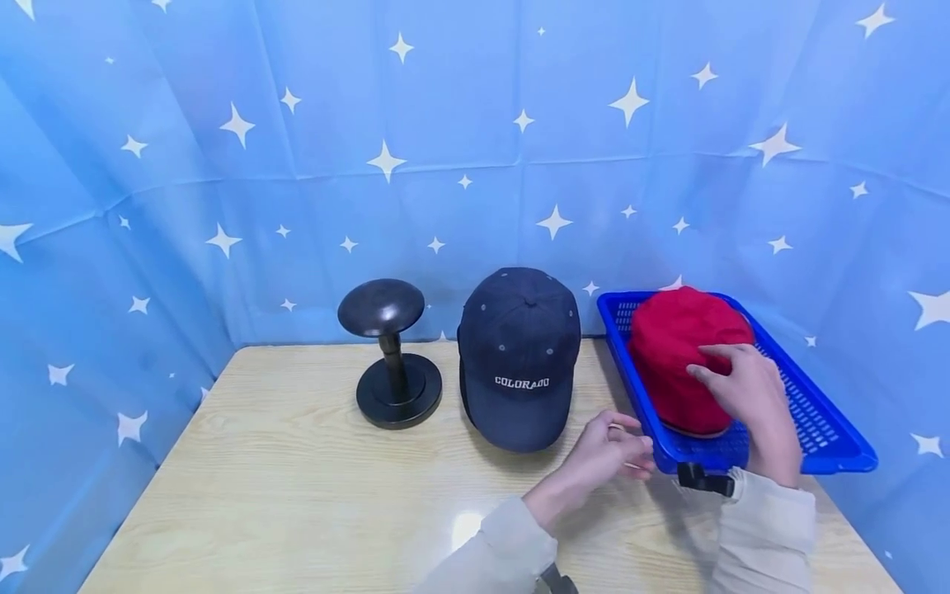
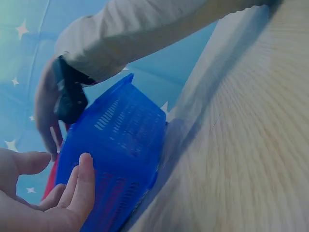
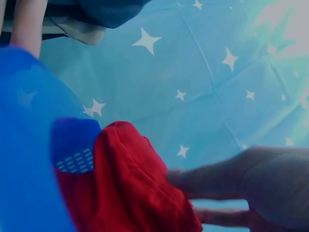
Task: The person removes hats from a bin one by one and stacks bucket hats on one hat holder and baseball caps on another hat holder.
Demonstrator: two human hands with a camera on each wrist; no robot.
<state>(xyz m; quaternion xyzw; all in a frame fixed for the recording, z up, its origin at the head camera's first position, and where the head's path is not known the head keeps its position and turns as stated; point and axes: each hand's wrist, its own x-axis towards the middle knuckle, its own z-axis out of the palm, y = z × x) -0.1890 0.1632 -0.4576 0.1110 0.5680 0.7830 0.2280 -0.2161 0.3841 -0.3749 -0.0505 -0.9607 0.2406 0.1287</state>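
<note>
In the head view, a red cloth hat [image 1: 668,363] is seen in a blue plastic basket [image 1: 831,450] at right. By the right hand [image 1: 750,388], thumb and finger are held parted over it. At centre, a navy COLORADO cap [image 1: 519,355] is placed.

In the left wrist view, the left hand's [image 2: 46,195] fingers are held loosely apart, lower left.

In the right wrist view, the hat's edge is met by extended fingers; contact cannot be confirmed.

- Light-blue fabric backdrop [image 1: 475,99], creased and softly folded, enclosing the back, left and right sides
- White four-pointed stars [image 1: 629,102] in mixed sizes scattered across it
- Pale wood-grain table [image 1: 297,487]
- Bright round glare [image 1: 467,528] on the tabletop's near part
</note>
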